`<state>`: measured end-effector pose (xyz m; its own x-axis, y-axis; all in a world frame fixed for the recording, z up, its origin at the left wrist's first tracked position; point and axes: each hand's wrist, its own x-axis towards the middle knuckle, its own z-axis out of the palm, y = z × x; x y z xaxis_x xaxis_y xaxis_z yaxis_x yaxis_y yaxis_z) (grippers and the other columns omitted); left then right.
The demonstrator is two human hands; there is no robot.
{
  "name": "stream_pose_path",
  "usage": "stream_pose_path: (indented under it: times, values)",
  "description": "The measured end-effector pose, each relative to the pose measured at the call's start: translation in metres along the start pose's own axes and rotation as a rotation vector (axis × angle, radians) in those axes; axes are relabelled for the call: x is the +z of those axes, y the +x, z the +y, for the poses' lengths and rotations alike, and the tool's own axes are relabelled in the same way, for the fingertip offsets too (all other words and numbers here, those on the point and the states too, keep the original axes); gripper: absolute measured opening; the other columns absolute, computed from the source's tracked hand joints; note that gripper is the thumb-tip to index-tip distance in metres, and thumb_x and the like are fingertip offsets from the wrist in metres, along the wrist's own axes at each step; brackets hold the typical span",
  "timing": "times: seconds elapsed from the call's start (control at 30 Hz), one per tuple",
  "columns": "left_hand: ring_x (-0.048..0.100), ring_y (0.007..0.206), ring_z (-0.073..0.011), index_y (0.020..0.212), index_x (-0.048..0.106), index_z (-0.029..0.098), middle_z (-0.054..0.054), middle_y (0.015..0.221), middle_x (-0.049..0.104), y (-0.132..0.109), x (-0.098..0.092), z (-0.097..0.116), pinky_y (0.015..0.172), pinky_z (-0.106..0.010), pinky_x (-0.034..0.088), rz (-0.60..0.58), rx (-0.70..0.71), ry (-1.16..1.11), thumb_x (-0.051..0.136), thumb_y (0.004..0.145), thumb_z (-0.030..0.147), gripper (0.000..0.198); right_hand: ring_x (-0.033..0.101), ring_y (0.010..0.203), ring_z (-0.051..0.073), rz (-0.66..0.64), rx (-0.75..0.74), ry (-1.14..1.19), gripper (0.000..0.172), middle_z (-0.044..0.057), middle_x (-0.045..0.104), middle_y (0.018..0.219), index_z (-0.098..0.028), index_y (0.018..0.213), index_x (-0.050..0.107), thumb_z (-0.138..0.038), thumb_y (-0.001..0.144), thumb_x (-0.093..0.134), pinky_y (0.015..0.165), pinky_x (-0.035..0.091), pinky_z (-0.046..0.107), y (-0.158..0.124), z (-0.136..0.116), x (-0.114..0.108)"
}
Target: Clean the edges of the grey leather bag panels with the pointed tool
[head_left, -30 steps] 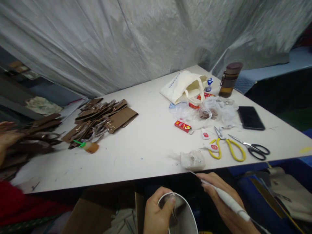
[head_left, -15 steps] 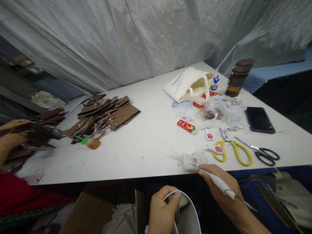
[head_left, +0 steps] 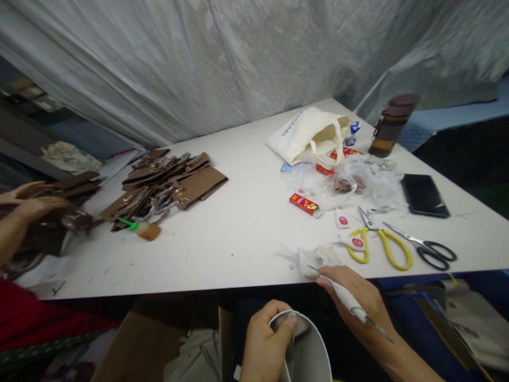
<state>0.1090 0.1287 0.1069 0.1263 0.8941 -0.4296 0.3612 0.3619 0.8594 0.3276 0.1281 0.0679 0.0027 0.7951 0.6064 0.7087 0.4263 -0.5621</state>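
- The left hand (head_left: 264,342), lowest in view and below the table's near edge, is closed on a white curved piece (head_left: 314,353), with the thumb pressed over its rim.
- The right hand (head_left: 360,300), just beside it, grips a white-handled tool (head_left: 345,297) like a pen. The tool's thin metal tip reaches a crumpled white wad (head_left: 318,257) on the near edge of the table (head_left: 238,239).
- Yellow scissors (head_left: 382,246) and black scissors (head_left: 429,248) lie to the right of the wad.
- Further back are a red box (head_left: 304,204) and a dark phone (head_left: 424,195).
- A pile of brown pieces (head_left: 167,183) lies to the left, and another person's hand (head_left: 32,204) rests on more of them.
- A cream tote bag (head_left: 310,135) and a brown bottle (head_left: 392,124) stand farthest back.
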Motion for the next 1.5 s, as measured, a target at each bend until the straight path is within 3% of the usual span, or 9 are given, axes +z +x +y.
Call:
stream_pose_path:
  times: [0.13,0.27,0.37,0.5,0.67,1.0,1.17,1.5]
  values:
    - [0.048,0.064,-0.0159,0.077,0.067,0.016,0.002,0.065,0.055,-0.001,-0.002,0.004,0.062,-0.026,0.037,-0.012,-0.018,0.032,0.066,0.075,0.029,0.013,0.073,0.083,0.021,0.005,0.026,0.009,0.012,0.007,0.077,0.095,-0.018,0.111,0.068,-0.026,0.105,0.061,0.078,0.058,0.033,-0.002,0.002,0.000]
    - [0.048,0.064,-0.0159,0.077,0.069,0.015,0.001,0.065,0.057,-0.003,-0.001,0.006,0.061,-0.026,0.036,-0.022,-0.041,0.042,0.068,0.074,0.030,0.015,0.073,0.084,0.022,0.002,0.190,0.092,0.017,0.007,0.077,0.093,-0.021,0.105,0.070,-0.034,0.105,0.059,0.080,0.058,0.033,-0.003,-0.001,-0.007]
    - [0.049,0.064,-0.0160,0.077,0.072,0.015,0.000,0.065,0.060,-0.003,0.002,0.007,0.060,-0.027,0.035,-0.040,-0.062,0.043,0.069,0.074,0.029,0.015,0.071,0.078,0.021,0.009,0.398,0.290,0.025,0.005,0.074,0.084,-0.022,0.097,0.069,-0.040,0.106,0.055,0.073,0.058,0.030,-0.002,-0.008,-0.014]
    - [0.049,0.063,-0.0154,0.075,0.074,0.015,0.000,0.065,0.061,-0.004,0.006,0.010,0.059,-0.027,0.035,-0.051,-0.071,0.024,0.070,0.072,0.027,0.013,0.066,0.065,0.017,-0.157,0.567,0.667,0.038,0.002,0.068,0.072,-0.020,0.086,0.068,-0.046,0.108,0.050,0.062,0.057,0.025,-0.002,-0.021,-0.014]
    - [0.049,0.063,-0.0146,0.077,0.076,0.015,0.000,0.068,0.063,-0.005,0.009,0.010,0.060,-0.026,0.036,-0.058,-0.047,0.021,0.073,0.074,0.025,0.010,0.067,0.068,0.016,-0.218,0.603,0.752,0.037,0.002,0.068,0.074,-0.019,0.086,0.069,-0.046,0.106,0.055,0.064,0.057,0.023,-0.012,-0.026,-0.006]
    - [0.050,0.062,-0.0158,0.071,0.076,0.015,-0.002,0.065,0.065,-0.008,0.013,0.011,0.060,-0.027,0.037,-0.054,-0.042,0.003,0.072,0.073,0.025,0.010,0.065,0.068,0.016,-0.325,0.517,0.600,0.039,0.001,0.066,0.073,-0.020,0.083,0.066,-0.043,0.108,0.047,0.066,0.052,0.025,-0.008,-0.025,-0.013]
    - [0.051,0.061,-0.0165,0.066,0.075,0.015,-0.003,0.062,0.063,-0.008,0.013,0.012,0.060,-0.028,0.037,-0.039,-0.015,-0.019,0.072,0.070,0.027,0.012,0.065,0.068,0.017,-0.348,0.533,0.629,0.040,0.001,0.067,0.072,-0.021,0.082,0.066,-0.046,0.107,0.047,0.065,0.052,0.026,-0.008,-0.025,-0.013]
    - [0.047,0.059,-0.0152,0.063,0.072,0.015,-0.001,0.058,0.058,0.000,0.009,-0.015,0.057,-0.027,0.034,-0.039,-0.020,-0.063,0.074,0.068,0.029,0.015,0.064,0.068,0.017,-0.350,0.626,0.742,0.045,0.001,0.064,0.072,-0.020,0.081,0.064,-0.049,0.109,0.044,0.065,0.051,0.025,-0.022,-0.028,-0.001]
